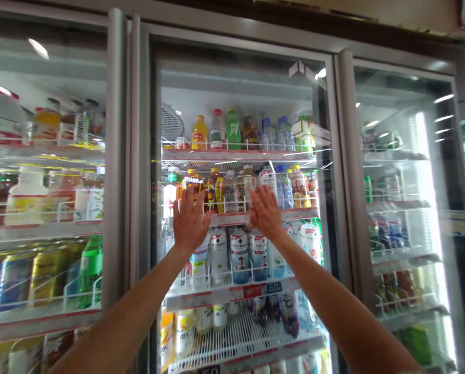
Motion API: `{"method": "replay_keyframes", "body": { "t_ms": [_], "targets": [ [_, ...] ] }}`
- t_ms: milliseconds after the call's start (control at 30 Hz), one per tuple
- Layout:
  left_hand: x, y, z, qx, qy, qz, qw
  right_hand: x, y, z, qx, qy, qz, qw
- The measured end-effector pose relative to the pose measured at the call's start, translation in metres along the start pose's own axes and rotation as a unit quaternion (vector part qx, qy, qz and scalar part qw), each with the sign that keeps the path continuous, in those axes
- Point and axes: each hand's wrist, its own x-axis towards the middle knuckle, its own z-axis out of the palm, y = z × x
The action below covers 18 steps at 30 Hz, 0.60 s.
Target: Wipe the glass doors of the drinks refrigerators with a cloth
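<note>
Both my arms reach up in front of the middle glass door (240, 67) of a drinks fridge. My left hand (190, 222) is raised with its fingers spread and holds nothing. Slightly blurred, my right hand (266, 212) is also raised, fingers stretched out, with nothing in it. Whether either palm touches the glass, I cannot tell. Behind the hands stands a row of bottles, among them a dark bottle with a yellow cap (215, 189) and a blue-capped bottle (282, 188). Below them are white-labelled bottles (240, 257), partly hidden by my forearms.
A metal door frame (117, 156) separates the left section, where cans (47, 275) and bottles stand. Another upright (349, 156) borders the right section's shelves. The top middle shelf bears a green bottle (233, 130) and others. Purple bottles (289, 314) stand on a lower wire shelf (236, 340).
</note>
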Motion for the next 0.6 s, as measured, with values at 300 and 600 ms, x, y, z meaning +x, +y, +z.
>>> {"method": "replay_keyframes", "body": {
  "t_ms": [300, 600],
  "targets": [
    [-0.038, -0.007, 0.013, 0.022, 0.039, 0.061, 0.997, -0.011, 0.009, 0.001, -0.013, 0.083, 0.075, 0.994],
    [-0.036, -0.008, 0.013, 0.015, 0.051, 0.069, 0.996, -0.026, 0.009, -0.004, -0.013, 0.03, -0.009, 0.999]
  ]
}}
